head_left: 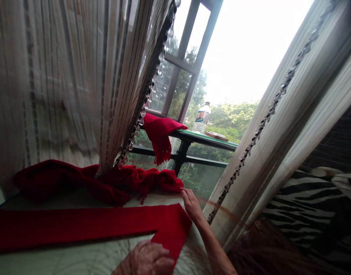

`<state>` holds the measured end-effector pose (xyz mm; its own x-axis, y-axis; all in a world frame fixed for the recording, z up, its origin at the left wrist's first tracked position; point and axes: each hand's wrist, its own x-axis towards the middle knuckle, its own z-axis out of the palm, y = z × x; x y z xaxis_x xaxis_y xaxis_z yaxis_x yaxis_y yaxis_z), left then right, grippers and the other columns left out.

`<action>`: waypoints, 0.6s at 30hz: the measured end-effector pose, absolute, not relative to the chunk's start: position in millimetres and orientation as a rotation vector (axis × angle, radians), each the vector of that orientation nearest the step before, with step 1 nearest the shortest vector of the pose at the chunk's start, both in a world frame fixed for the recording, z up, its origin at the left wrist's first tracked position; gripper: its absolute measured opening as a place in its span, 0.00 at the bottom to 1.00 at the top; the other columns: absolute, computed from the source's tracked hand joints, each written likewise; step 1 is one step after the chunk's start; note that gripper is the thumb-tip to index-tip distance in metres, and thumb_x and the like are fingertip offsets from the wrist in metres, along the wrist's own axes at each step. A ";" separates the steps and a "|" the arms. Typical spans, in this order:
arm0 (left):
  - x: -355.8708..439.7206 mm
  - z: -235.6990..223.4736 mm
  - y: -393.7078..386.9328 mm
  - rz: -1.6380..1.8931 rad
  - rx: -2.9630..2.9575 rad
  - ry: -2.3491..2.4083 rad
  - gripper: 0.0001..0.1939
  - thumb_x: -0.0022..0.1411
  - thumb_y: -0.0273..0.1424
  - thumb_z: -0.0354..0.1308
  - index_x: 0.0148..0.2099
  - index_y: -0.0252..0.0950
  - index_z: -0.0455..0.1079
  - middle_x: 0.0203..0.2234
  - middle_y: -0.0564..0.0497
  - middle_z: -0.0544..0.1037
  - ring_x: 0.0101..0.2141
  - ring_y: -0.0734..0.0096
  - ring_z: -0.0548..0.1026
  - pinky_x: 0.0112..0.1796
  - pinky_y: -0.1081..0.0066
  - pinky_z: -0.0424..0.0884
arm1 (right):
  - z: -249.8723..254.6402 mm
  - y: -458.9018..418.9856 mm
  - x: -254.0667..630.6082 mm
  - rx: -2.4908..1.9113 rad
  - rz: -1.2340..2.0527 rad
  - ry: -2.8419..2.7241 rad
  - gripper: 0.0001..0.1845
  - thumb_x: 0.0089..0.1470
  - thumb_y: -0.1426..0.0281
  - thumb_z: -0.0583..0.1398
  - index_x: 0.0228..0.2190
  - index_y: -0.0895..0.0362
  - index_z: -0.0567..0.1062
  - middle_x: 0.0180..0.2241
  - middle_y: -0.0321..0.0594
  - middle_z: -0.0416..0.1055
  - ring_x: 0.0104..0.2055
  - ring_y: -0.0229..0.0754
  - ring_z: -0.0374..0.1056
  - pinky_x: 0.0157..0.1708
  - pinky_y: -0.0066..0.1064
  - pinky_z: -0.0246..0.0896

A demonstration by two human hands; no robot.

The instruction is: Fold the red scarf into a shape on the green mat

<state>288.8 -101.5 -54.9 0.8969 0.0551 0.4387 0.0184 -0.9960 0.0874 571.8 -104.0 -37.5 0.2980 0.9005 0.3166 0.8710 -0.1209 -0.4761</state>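
A long red scarf [78,227] lies flattened on the pale surface, its right end turned down at an angle near the corner. My left hand [148,258], slightly blurred, rests over this turned part with its fingers laid on the cloth. Behind it a second red scarf [115,183] is bunched up, fringe showing. My right hand [192,205] reaches to the right end of the bunched scarf, fingertips closed at its edge; the thumb is partly hidden.
The pale tabletop [86,263] ends near the window. Another fringed red cloth [161,133] hangs over the dark railing [210,140], where a plastic bottle [202,118] and a small flat packet [216,136] sit. Beaded curtains [121,76] flank both sides. Zebra-striped fabric [301,206] is at right.
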 end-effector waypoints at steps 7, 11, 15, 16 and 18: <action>347.3 -7.6 -73.2 0.601 2.569 0.658 0.12 0.66 0.27 0.52 0.35 0.35 0.77 0.36 0.43 0.79 0.37 0.60 0.78 0.41 0.67 0.72 | -55.2 -93.1 583.6 -2.160 0.089 -1.402 0.23 0.64 0.52 0.54 0.29 0.56 0.74 0.29 0.35 0.73 0.33 0.41 0.69 0.39 0.36 0.63; 361.1 -16.5 -65.7 0.572 2.556 0.641 0.11 0.64 0.26 0.54 0.34 0.34 0.78 0.33 0.43 0.80 0.35 0.59 0.78 0.40 0.65 0.71 | -62.4 -90.6 579.8 -2.168 0.081 -1.414 0.21 0.65 0.54 0.53 0.29 0.56 0.73 0.29 0.36 0.74 0.34 0.41 0.69 0.37 0.34 0.62; 361.7 -21.6 -61.1 0.533 2.488 0.505 0.12 0.61 0.26 0.55 0.41 0.37 0.80 0.36 0.47 0.83 0.38 0.61 0.78 0.41 0.70 0.71 | -61.4 -92.8 577.1 -2.136 0.046 -1.439 0.18 0.65 0.57 0.51 0.32 0.54 0.74 0.34 0.39 0.77 0.37 0.42 0.71 0.38 0.31 0.61; 360.9 -21.6 -59.3 0.520 2.458 0.465 0.13 0.61 0.26 0.55 0.43 0.37 0.80 0.38 0.48 0.83 0.39 0.62 0.78 0.42 0.70 0.72 | -59.3 -94.3 575.8 -2.134 0.030 -1.441 0.17 0.65 0.58 0.52 0.32 0.54 0.74 0.35 0.40 0.77 0.38 0.43 0.71 0.39 0.31 0.61; 357.6 -20.5 -54.7 0.515 2.414 0.432 0.14 0.62 0.29 0.56 0.46 0.37 0.80 0.40 0.48 0.83 0.41 0.62 0.78 0.45 0.70 0.72 | -52.4 -97.9 571.2 -2.139 -0.014 -1.436 0.16 0.64 0.59 0.52 0.32 0.54 0.75 0.38 0.42 0.77 0.41 0.45 0.72 0.41 0.32 0.62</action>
